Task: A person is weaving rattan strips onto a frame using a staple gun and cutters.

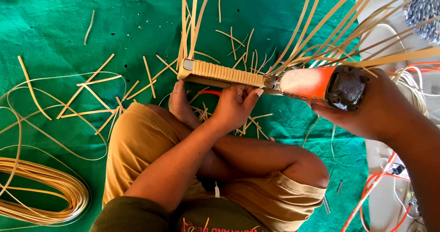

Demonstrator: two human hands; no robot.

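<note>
**Hands held a woven cane piece and an orange power tool over a green mat**

Seen from above, a person sat cross-legged on a green mat [55,21]. The left hand [236,104] was closed around the near edge of a narrow woven cane piece [224,73], thumb and fingers pinching it. This one piece lay crosswise just beyond the bent knees.

The right hand [373,106] was wrapped around the rear of an orange power tool [321,85] (a stapler or nailer by its look, though its kind could not be told for sure). The tool's metal nose [271,82] touched the right end of the woven piece.

Judging by the tight, even ribbing along the whole visible length, the weave on this piece seemed largely done. What seemed left were the many long loose cane strips [321,35] fanning up and to the right from that end, too many and too crossed to count.

Left of the woven piece, well over a dozen short cane offcuts [98,81] lay scattered on the mat. Far to the lower left sat one coil of cane [41,191]. To the right of the tool, orange and white cables [380,181] trailed over a pale floor.
</note>
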